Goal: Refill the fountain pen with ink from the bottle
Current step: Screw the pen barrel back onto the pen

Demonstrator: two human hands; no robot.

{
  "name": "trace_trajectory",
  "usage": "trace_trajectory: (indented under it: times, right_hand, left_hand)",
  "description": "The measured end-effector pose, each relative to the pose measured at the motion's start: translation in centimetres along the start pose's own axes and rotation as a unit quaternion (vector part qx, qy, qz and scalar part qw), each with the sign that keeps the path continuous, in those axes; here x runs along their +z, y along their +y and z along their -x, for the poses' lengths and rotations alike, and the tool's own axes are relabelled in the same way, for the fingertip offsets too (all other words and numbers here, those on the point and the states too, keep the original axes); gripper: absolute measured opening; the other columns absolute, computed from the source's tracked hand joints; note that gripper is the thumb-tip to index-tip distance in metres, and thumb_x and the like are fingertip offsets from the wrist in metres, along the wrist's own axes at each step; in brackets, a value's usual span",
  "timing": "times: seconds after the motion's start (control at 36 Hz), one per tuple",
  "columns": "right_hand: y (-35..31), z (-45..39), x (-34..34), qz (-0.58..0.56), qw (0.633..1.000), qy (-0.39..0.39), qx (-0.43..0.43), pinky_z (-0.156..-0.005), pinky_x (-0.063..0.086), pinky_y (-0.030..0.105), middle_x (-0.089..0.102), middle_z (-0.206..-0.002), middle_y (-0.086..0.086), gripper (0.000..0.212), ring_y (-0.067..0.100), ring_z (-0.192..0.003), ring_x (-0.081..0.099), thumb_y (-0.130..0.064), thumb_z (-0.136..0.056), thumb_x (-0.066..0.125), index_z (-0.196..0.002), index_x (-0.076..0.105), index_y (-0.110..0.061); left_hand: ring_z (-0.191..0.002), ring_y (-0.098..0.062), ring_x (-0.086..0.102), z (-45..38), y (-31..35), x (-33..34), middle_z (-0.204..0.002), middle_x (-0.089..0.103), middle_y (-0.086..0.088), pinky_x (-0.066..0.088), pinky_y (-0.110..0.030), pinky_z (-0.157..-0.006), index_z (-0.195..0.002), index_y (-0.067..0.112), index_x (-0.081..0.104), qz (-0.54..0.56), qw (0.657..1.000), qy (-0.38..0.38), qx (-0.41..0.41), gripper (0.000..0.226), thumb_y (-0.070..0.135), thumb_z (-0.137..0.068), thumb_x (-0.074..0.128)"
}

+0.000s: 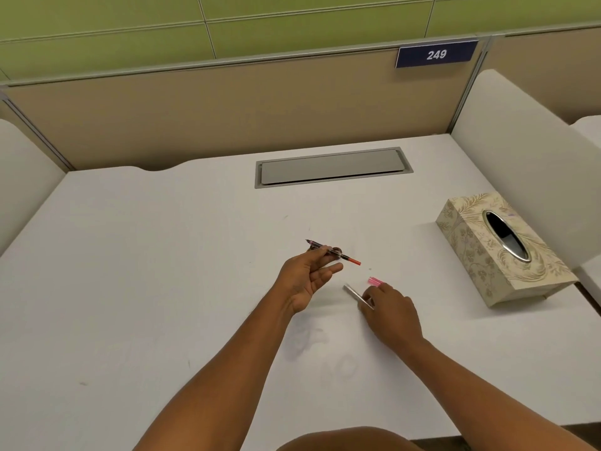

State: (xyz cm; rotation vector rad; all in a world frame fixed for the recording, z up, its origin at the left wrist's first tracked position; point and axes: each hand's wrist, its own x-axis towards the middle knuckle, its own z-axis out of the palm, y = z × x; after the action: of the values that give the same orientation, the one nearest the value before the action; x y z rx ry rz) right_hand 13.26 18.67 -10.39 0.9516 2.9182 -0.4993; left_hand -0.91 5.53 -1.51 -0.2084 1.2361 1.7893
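On partition: blue sign (436,54) reads "249". Left hand (307,278) pinches dark, orange-tipped pen section (331,252); right hand (388,312) grips silver barrel (356,296).

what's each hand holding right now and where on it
The left hand pinches the pen's inner part near its middle, between thumb and fingertips. The right hand holds the pink barrel and a silvery piece; where exactly is hidden.

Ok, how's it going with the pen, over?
Left hand holds pen. Right hand on pink piece, silver part. No ink bottle seen.
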Motion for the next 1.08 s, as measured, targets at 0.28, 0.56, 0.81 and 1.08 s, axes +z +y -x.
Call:
trace_trajectory:
  times: [0.28, 0.56, 0.81, 1.08]
  right_hand:
    - [-0.6, 1.1, -4.8, -0.235, 0.963, 0.128, 0.001, -0.064, 0.044, 0.021, 0.066, -0.086, -0.014, 0.005, 0.003, -0.076, 0.06, -0.03, -0.092, 0.064, -0.094, 0.067, -0.027]
    - [-0.8, 0.8, -6.7, -0.23, 0.957, 0.176, -0.03, -0.073, 0.052, 0.037, 0.067, -0.09, -0.01, 0.008, 0.014, -0.082, 0.061, -0.027, -0.091, 0.068, -0.098, 0.069, -0.025]
    - [-0.9, 1.0, -7.3, -0.223, 0.952, 0.206, -0.044, -0.071, 0.052, 0.04, 0.061, -0.082, -0.016, 0.005, 0.014, -0.077, 0.06, -0.022, -0.09, 0.07, -0.095, 0.069, -0.023]
    - [-0.9, 0.2, -7.3, -0.187, 0.959, 0.203, -0.063, -0.074, 0.053, 0.044, 0.062, -0.087, -0.014, 0.007, 0.015, -0.081, 0.06, -0.023, -0.09, 0.07, -0.096, 0.067, -0.026]
  left_hand:
    - [-0.077, -0.023, 0.078, -0.4, 0.8, -0.6, -0.091, 0.08, -0.01, 0.06, -0.02, -0.057, -0.1, 0.003, 0.073, 0.018, 0.999, 0.035, 0.01, 0.018, 0.02, -0.094, 0.069]
    - [-0.072, -0.023, 0.078, -0.7, 1.4, 0.2, -0.088, 0.08, -0.009, 0.059, -0.022, -0.063, -0.097, 0.003, 0.073, 0.027, 0.999, 0.026, 0.024, 0.016, 0.018, -0.095, 0.067]
    - [-0.077, -0.022, 0.078, -0.7, 1.0, -0.2, -0.094, 0.079, -0.013, 0.06, -0.025, -0.072, -0.096, 0.003, 0.074, 0.034, 0.997, 0.06, 0.037, 0.018, 0.02, -0.093, 0.071]
    - [-0.076, -0.022, 0.078, -0.2, 1.1, -0.1, -0.093, 0.079, -0.013, 0.06, -0.021, -0.055, -0.097, 0.002, 0.074, 0.03, 0.998, 0.055, 0.028, 0.017, 0.018, -0.092, 0.071]
